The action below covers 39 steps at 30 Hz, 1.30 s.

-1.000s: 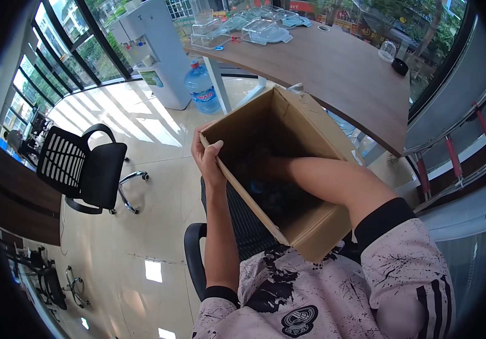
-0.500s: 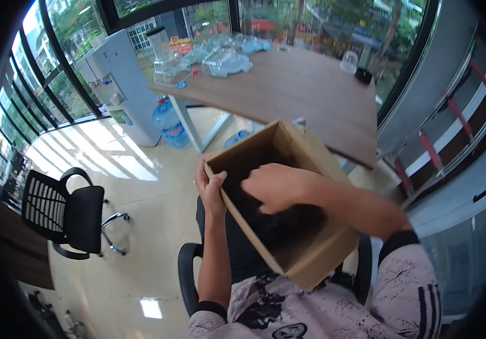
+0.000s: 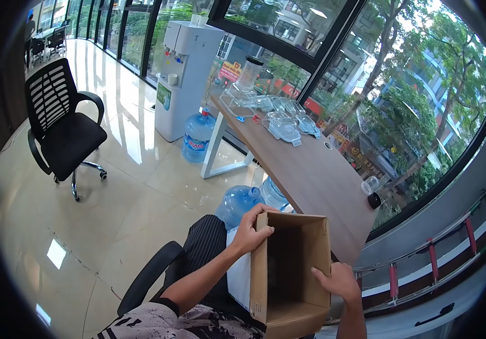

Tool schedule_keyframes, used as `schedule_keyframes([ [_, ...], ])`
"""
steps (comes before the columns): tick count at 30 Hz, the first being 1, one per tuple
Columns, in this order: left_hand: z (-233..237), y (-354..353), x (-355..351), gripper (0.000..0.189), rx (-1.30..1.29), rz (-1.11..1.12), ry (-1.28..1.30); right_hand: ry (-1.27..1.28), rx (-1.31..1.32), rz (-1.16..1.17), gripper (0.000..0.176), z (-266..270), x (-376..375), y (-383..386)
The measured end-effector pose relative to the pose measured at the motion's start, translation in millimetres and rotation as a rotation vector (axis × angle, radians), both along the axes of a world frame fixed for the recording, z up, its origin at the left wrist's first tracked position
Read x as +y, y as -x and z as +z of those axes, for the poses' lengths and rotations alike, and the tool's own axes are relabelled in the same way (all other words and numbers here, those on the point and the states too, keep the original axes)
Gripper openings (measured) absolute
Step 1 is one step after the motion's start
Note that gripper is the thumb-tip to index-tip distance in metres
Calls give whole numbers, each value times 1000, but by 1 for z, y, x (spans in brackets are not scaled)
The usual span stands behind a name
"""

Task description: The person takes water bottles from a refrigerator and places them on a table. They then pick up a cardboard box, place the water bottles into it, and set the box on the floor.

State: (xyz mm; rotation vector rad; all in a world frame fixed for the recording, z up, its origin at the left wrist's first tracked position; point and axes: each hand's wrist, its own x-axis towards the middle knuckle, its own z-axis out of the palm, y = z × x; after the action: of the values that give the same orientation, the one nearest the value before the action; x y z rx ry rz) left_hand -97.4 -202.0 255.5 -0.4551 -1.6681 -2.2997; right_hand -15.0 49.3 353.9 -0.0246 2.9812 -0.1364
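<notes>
Between both hands (image 3: 250,231) (image 3: 339,281), open cardboard box (image 3: 288,271), contents unseen.

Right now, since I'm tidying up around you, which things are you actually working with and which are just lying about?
In hand: cardboard box, held by left hand and right hand.
Lying about: plastic containers on the table, water jugs, water dispenser, office chair.

An office was shown: a mesh-backed swivel chair (image 3: 62,121), a long wooden desk (image 3: 311,175), a water dispenser (image 3: 183,73) with spare bottles, glossy tiled floor and floor-to-ceiling windows were seen.
</notes>
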Motion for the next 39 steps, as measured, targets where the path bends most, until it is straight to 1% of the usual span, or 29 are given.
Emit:
schedule_keyframes([
  [2,-1,-1,-4,34,13,27,-22,-75,-51,145,57,-4,7,10],
  [3,-4,-1,-7,34,23,38,-24,-78,-41,155,57,-3,8,15],
  [5,-10,0,-15,38,11,34,-28,-85,-191,213,58,0,6,28],
  [6,-8,-2,-20,38,26,57,-30,-91,-176,235,58,-1,2,33],
  [8,-8,-8,-30,48,48,329,-132,-45,-105,319,57,-6,-8,41],
  [9,-19,-8,-40,65,41,313,-163,-50,-102,346,57,-3,-16,48],
  [10,-31,-11,-49,65,41,340,-165,-52,-99,359,56,-1,-24,54],
  [12,-59,-22,-66,73,27,417,-332,-54,-97,407,56,-1,-40,68],
  [13,-77,-30,-77,76,-4,457,-148,15,-128,369,54,-2,-46,78],
  [14,-92,-42,-79,76,-2,495,-149,81,-159,335,51,-2,-52,89],
  [15,-101,-56,-82,71,-103,500,-275,78,-160,377,51,-2,-59,103],
  [16,-111,-70,-85,66,-201,503,-405,98,-185,391,47,-3,-65,117],
  [17,-121,-82,-87,66,-197,542,-410,116,-213,402,43,-5,-73,127],
  [19,-141,-104,-89,63,-389,552,-391,149,-231,439,41,-5,-98,144],
  [20,-151,-111,-88,63,-384,576,-397,182,-239,442,40,-4,-109,153],
  [21,-162,-114,-88,61,-437,615,-368,180,-236,468,40,-5,-120,165],
  [22,-170,-113,-89,59,-490,657,-344,183,-309,406,34,-7,-132,179],
  [23,-178,-113,-89,59,-489,692,-362,176,-389,351,29,-7,-144,190],
  [24,-187,-116,-92,55,-486,711,-295,155,-408,400,29,-5,-156,196],
  [25,-193,-125,-95,52,-493,742,-227,256,-434,382,25,-2,-170,201],
  [26,-188,-129,-99,45,-497,797,-233,355,-468,367,22,0,-186,208],
  [28,-197,-138,-106,42,-478,890,-197,421,-447,418,22,-8,-210,233],
  [31,-212,-151,-111,41,-449,948,-273,438,-387,467,19,-16,-247,265],
  [33,-200,-164,-109,40,-478,1015,-164,452,-353,486,17,-26,-270,282],
  [34,-192,-171,-109,41,-506,1036,-110,480,-344,477,16,-35,-283,289],
  [36,-198,-178,-108,41,-491,1064,-113,442,-384,554,16,-54,-304,299],
  [38,-195,-183,-109,41,-516,1084,-123,407,-426,602,17,-94,-316,313],
  [39,-197,-185,-107,41,-507,1095,-120,452,-427,561,17,-118,-323,320],
])
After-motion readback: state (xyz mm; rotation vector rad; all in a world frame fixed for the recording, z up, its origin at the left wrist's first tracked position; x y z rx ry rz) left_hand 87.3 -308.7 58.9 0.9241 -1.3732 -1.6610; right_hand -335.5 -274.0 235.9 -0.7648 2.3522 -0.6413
